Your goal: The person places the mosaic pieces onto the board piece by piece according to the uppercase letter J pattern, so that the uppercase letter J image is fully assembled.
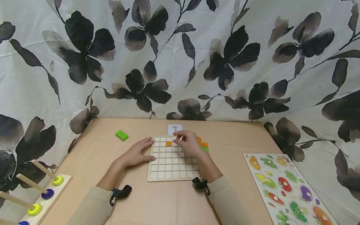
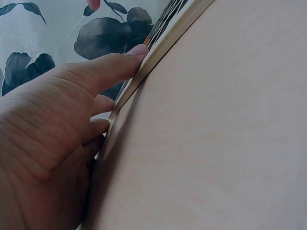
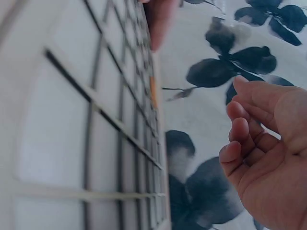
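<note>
A pale wooden grid board (image 1: 163,175) lies in the middle of the table, with one orange square tile (image 1: 168,143) in a cell of its top row. My left hand (image 1: 137,153) rests at the board's left side, and in the left wrist view its thumb (image 2: 136,51) touches the wooden edge. Over the upper right part of the board hovers my right hand (image 1: 187,143), just right of the orange tile. Its fingers are loosely bent, and the right wrist view shows nothing held in them. A small pattern card (image 1: 175,128) lies behind the board.
Orange blocks (image 1: 205,145) and a green block (image 1: 206,149) sit by the board's right side, partly behind my right hand. Another green block (image 1: 122,135) lies at the back left. A peg stand (image 1: 63,184) is at left, a vegetable puzzle board (image 1: 275,175) at right. Floral cloth (image 1: 180,62) hangs behind.
</note>
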Action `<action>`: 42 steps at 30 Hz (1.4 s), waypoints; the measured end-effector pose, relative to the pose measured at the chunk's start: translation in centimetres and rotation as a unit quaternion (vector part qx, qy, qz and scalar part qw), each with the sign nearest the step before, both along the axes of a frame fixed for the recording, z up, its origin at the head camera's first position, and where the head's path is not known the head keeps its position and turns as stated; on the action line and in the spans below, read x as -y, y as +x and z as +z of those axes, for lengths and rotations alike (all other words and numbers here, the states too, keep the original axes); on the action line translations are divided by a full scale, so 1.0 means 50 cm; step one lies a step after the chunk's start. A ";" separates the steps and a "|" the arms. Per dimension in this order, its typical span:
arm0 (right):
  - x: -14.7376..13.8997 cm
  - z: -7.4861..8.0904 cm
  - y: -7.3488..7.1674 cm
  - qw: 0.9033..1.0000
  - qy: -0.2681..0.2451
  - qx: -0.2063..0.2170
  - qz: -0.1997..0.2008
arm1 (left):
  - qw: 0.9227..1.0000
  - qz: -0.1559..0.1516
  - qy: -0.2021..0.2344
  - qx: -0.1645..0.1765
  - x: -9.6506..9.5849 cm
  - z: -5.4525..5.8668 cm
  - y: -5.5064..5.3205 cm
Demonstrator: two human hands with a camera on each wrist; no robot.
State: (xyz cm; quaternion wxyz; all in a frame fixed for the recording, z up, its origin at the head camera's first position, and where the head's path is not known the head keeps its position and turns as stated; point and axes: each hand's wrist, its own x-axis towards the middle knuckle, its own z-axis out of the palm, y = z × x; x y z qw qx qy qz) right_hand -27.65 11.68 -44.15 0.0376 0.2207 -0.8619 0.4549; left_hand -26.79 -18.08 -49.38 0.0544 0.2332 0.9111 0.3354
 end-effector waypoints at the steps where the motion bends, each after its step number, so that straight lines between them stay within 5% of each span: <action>1: -0.004 0.006 0.002 1.000 -0.002 -0.004 -0.001 | 1.000 0.001 0.001 0.000 0.000 0.000 0.001; 19: -0.104 0.070 0.027 0.999 0.006 -0.006 -0.036 | 1.000 -0.003 -0.007 0.002 -0.002 0.002 -0.002; 42: -0.217 0.037 -0.011 0.998 0.031 0.047 -0.032 | 1.000 0.002 -0.002 -0.001 0.001 0.001 0.002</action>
